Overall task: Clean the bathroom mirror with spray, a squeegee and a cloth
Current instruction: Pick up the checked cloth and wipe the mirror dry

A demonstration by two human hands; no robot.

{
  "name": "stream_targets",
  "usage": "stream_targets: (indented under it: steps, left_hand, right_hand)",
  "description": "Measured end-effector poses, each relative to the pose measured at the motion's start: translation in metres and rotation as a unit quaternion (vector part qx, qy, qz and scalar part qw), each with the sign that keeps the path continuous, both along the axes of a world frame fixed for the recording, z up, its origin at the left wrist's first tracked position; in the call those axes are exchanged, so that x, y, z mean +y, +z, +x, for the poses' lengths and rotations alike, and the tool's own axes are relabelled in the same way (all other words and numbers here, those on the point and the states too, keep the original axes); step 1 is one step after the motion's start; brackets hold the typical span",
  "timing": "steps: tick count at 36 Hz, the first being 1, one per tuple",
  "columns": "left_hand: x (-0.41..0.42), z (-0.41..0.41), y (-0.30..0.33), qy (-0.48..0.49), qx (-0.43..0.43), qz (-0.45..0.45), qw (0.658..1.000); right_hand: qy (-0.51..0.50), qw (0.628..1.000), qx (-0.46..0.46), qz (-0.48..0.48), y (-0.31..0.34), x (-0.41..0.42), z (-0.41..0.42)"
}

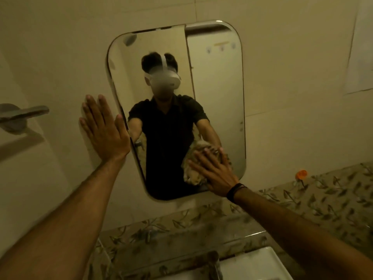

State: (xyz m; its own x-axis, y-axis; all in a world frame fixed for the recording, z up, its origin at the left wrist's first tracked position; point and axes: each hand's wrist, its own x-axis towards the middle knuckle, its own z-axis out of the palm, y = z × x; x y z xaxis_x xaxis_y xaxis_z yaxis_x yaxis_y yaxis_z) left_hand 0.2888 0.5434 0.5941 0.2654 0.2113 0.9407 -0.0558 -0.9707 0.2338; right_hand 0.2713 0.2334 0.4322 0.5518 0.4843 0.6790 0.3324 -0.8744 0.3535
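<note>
Two bare forearms reach up and away from the camera toward a tiled bathroom wall, filling the lower corners of the view. On the left, the left hand is pressed flat against the wall just beside the left edge of the mirror, its fingers straight, spread a little and holding nothing; the thumb meets the mirror's edge. Further left, a blurred grey wall fitting juts out from the tiles. The mirror is a tall rectangle with rounded corners, tilted in the view, and it reflects a person in a dark short-sleeved shirt with both arms stretched forward. To the right, the right hand lies palm-down over a crumpled pale cloth, pressing it against the glass near the mirror's lower right corner, fingers extended over the cloth. A dark band circles that wrist. Below runs a leaf-patterned tile strip, with a small orange object on the wall above it. A white sink with a blurred tap sits at the bottom edge.
</note>
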Motion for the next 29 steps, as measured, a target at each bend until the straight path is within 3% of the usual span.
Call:
stream_targets:
  steps: [5,12,20,26,29]
  left_hand:
    - [-0.008,-0.003,-0.021,0.015,0.010,-0.029,0.999]
    - [-0.015,-0.017,-0.054,0.000,0.054,-0.049,0.997]
    - [-0.036,-0.052,-0.139,-0.101,0.141,-0.111,0.978]
    - [-0.088,-0.092,-0.197,-0.185,0.230,-0.222,0.930]
    - [-0.123,-0.117,-0.225,-0.247,0.260,-0.213,0.909]
  right_hand:
    - [-0.074,0.985,0.047,0.150,0.008,-0.055,-0.002]
    - [-0.063,0.971,0.105,0.205,-0.024,-0.072,-0.027]
    - [-0.022,0.961,0.163,0.224,-0.082,-0.093,-0.074]
    - [-0.076,0.885,0.173,0.424,-0.092,-0.108,-0.112]
    - [-0.077,0.829,0.160,0.531,-0.097,-0.120,-0.136]
